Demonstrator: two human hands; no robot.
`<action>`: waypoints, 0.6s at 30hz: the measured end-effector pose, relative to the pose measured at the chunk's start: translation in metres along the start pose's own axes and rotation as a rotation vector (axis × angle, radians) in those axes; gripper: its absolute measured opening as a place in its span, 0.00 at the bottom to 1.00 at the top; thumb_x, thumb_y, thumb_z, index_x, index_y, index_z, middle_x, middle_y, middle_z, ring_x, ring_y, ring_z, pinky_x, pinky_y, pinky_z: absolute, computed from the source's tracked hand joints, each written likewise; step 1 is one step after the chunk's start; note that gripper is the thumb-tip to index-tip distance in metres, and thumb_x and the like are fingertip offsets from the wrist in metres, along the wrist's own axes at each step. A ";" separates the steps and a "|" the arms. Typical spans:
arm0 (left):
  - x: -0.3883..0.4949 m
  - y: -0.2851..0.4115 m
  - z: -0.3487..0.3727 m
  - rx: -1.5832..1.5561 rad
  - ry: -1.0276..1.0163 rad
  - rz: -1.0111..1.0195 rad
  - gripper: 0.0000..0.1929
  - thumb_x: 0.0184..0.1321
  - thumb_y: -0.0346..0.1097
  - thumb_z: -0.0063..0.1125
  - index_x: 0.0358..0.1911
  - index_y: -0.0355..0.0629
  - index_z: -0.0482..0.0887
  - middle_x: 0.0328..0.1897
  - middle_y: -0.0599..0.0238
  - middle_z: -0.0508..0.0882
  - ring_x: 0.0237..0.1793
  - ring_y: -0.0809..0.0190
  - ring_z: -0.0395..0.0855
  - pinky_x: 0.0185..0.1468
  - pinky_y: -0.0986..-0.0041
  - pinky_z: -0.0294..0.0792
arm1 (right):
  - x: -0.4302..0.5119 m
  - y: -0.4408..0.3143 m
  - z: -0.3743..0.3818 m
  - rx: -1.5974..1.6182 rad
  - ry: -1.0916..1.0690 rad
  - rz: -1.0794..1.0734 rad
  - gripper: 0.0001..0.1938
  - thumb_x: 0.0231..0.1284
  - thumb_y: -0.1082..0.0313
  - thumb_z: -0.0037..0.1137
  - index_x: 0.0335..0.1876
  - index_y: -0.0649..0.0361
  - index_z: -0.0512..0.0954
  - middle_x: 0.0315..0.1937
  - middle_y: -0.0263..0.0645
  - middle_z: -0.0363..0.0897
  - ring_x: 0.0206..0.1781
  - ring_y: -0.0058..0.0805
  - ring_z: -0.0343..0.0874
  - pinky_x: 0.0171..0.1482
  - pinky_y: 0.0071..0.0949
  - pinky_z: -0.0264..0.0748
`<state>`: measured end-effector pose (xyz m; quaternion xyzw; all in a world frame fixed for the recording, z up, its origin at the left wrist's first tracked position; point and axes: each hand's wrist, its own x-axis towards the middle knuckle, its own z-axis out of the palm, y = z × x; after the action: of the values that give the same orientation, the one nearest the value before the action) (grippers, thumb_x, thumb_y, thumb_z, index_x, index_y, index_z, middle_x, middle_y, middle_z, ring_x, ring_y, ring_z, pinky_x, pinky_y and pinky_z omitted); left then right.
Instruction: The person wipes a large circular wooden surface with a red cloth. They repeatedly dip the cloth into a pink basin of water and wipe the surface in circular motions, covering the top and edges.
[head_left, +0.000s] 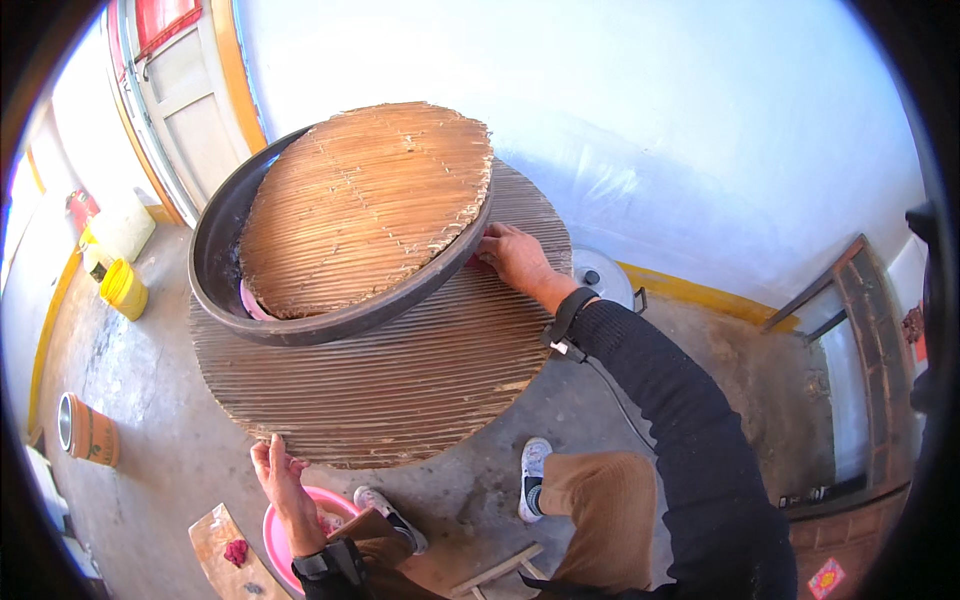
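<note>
A large round reed-stalk mat (360, 397) lies flat below me. On it stands a wide dark round basin (307, 334), tilted. A smaller round stalk mat (367, 210) leans inside, overhanging the basin's far rim. Part of something pink (255, 301) shows beneath that smaller mat. My right hand (517, 259) is at the basin's right side, fingertips by its outer wall beside a bit of pink; its grasp is partly hidden. At the large mat's near-left edge, my left hand (281, 480) pinches the rim, thumb on top. What holds up the large mat is hidden.
A pink tub (274, 544) and a board (214, 536) with a dark red lump (235, 553) are near my left forearm. Yellow bucket (124, 289) and orange bucket (96, 437) stand on the left floor. A lidded metal pot (600, 277) is by the wall, a wooden frame (862, 337) farther right.
</note>
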<state>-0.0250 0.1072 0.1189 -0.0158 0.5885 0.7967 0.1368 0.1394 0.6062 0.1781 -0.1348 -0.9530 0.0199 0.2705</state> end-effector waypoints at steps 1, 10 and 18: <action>-0.001 0.001 0.001 0.000 0.000 0.003 0.10 0.73 0.38 0.64 0.42 0.50 0.73 0.33 0.77 0.73 0.28 0.77 0.71 0.29 0.82 0.73 | -0.001 -0.003 -0.001 0.029 0.030 -0.062 0.10 0.61 0.72 0.62 0.46 0.48 0.85 0.43 0.40 0.80 0.49 0.49 0.82 0.48 0.45 0.82; 0.000 0.000 -0.002 -0.002 -0.010 -0.013 0.09 0.73 0.37 0.64 0.43 0.49 0.73 0.31 0.76 0.72 0.27 0.76 0.72 0.29 0.81 0.75 | -0.026 0.020 -0.043 -0.174 -0.173 0.213 0.15 0.59 0.74 0.61 0.47 0.43 0.88 0.47 0.43 0.82 0.50 0.49 0.84 0.51 0.47 0.81; -0.002 0.005 -0.001 -0.026 -0.005 -0.078 0.10 0.73 0.37 0.63 0.43 0.48 0.73 0.31 0.73 0.74 0.25 0.73 0.75 0.29 0.80 0.75 | 0.000 -0.062 -0.012 0.018 -0.203 0.062 0.18 0.65 0.69 0.58 0.56 0.36 0.87 0.55 0.40 0.82 0.56 0.47 0.83 0.54 0.42 0.83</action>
<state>-0.0246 0.1046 0.1234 -0.0385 0.5769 0.7982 0.1689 0.1301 0.5466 0.1954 -0.1591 -0.9707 0.0504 0.1728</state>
